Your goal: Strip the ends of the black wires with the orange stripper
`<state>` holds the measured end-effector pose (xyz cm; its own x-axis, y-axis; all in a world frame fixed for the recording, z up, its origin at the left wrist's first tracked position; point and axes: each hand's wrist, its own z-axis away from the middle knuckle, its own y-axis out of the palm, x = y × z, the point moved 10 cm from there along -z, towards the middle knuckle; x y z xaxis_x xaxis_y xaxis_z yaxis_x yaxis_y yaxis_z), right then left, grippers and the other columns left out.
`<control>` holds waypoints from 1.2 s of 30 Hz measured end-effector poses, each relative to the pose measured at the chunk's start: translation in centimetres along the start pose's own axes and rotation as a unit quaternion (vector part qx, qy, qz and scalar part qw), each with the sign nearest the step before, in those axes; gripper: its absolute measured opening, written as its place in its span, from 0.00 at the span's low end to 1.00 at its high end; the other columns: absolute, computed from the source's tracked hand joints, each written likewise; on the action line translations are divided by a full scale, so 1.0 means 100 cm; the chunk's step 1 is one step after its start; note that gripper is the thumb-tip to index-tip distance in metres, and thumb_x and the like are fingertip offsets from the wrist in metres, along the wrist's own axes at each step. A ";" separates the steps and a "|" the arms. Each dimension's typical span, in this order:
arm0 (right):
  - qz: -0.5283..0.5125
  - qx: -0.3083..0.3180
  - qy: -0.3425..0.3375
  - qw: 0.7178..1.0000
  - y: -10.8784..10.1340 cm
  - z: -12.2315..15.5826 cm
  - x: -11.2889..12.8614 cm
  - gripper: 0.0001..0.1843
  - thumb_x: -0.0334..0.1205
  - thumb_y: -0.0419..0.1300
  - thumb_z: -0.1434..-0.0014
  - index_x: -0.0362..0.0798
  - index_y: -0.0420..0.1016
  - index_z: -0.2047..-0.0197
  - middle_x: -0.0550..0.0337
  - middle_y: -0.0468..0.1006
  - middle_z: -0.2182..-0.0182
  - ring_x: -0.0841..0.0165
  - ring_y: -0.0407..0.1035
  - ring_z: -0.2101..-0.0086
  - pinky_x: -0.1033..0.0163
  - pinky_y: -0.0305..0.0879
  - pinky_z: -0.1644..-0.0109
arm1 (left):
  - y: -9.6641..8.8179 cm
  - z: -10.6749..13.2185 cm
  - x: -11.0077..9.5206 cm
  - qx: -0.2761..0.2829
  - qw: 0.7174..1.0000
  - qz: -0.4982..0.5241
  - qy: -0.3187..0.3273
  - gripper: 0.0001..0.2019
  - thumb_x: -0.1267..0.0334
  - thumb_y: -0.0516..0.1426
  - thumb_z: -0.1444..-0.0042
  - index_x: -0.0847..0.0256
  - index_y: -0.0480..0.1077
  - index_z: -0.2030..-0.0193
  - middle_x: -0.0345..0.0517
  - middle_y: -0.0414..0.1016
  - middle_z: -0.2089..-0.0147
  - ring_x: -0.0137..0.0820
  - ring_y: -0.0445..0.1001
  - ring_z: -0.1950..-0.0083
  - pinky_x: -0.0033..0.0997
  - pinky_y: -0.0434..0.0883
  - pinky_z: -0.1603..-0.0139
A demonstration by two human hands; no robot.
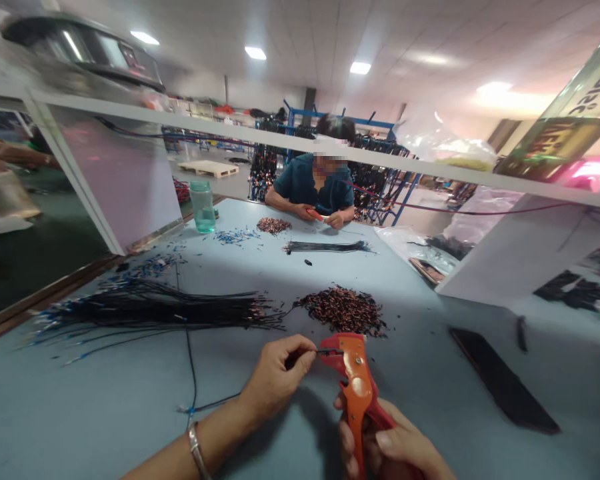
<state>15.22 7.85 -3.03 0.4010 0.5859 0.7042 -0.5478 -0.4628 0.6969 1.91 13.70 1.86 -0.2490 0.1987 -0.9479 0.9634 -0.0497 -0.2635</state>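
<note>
Between its thumb and forefinger, my left hand [281, 370] pinches the end of a black wire [220, 402], which trails back past the wrist. The wire's tip sits at the jaws of an orange and red wire stripper [359, 383]. My right hand [380, 437] is wrapped round the stripper's handles. Just beyond the tool lies a pile of small black and copper-coloured pieces [344, 309]. To the left a long bundle of black wires [165, 308] with blue and silver ends is spread on the table.
A black phone [505, 380] lies at the right. Farther back are a green bottle [203, 207], a smaller wire bundle [330, 247], and scattered blue bits [237, 236]. Across the table a person [315, 180] holds a similar tool. A white shelf bar [280, 138] spans above the table.
</note>
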 end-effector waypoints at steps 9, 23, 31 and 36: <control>0.022 0.001 -0.005 1.000 -0.003 0.002 0.001 0.26 0.41 0.68 0.50 0.43 0.70 0.48 0.51 0.79 0.64 0.62 0.75 0.67 0.57 0.68 0.62 | 0.000 0.002 0.003 -0.015 0.998 0.052 -0.020 0.10 0.61 0.55 0.45 0.65 0.73 0.70 0.37 0.63 0.76 0.26 0.59 0.73 0.24 0.59 0.71; 0.028 -0.048 0.019 0.998 -0.008 0.005 -0.004 0.29 0.42 0.71 0.54 0.42 0.72 0.49 0.54 0.79 0.66 0.66 0.74 0.69 0.62 0.66 0.62 | 0.005 0.004 0.002 -0.003 0.997 0.075 -0.007 0.10 0.61 0.55 0.44 0.66 0.73 0.70 0.37 0.63 0.76 0.26 0.59 0.73 0.24 0.58 0.70; 0.050 -0.089 0.001 0.995 -0.007 0.006 -0.001 0.28 0.45 0.72 0.56 0.42 0.72 0.54 0.59 0.75 0.73 0.72 0.68 0.75 0.68 0.58 0.71 | 0.005 0.003 0.001 -0.004 0.996 0.084 0.001 0.11 0.61 0.55 0.44 0.67 0.74 0.69 0.39 0.65 0.75 0.26 0.60 0.72 0.24 0.60 0.70; 0.079 -0.092 -0.010 0.993 -0.008 0.006 0.002 0.29 0.47 0.72 0.57 0.41 0.72 0.56 0.61 0.73 0.75 0.73 0.65 0.77 0.68 0.56 0.72 | 0.004 0.004 -0.002 -0.008 0.996 0.083 0.008 0.11 0.61 0.56 0.44 0.67 0.75 0.69 0.39 0.66 0.75 0.26 0.61 0.73 0.24 0.60 0.71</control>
<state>16.18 7.87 -3.35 0.3130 0.5010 0.8069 -0.7289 -0.4179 0.5423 2.31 13.28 1.89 -0.0845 0.2037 -0.9754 0.9927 -0.0673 -0.1001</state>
